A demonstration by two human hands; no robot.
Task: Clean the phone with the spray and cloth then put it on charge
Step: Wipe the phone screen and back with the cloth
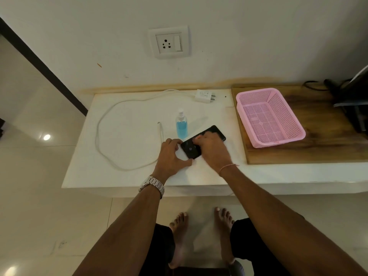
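A black phone (190,150) lies slanted on the white table (129,120), its screen up and showing a fingerprint icon. My left hand (169,156) pinches its near end between thumb and fingers. My right hand (213,152) lies across the phone's middle with its fingers bent down onto it. A greyish patch that looks like the cloth (212,133) shows under those fingers, mostly hidden. The spray bottle (181,126) with blue liquid stands upright just behind the phone. The white charger adapter (204,96) lies near the wall. Its cable (99,132) loops left and ends at a plug tip (160,128).
A wall socket (169,42) with a switch sits above the table. An empty pink basket (268,116) rests on a wooden board (322,140) to the right. Dark cables and equipment (350,100) fill the far right corner. My bare feet stand on the tiled floor below.
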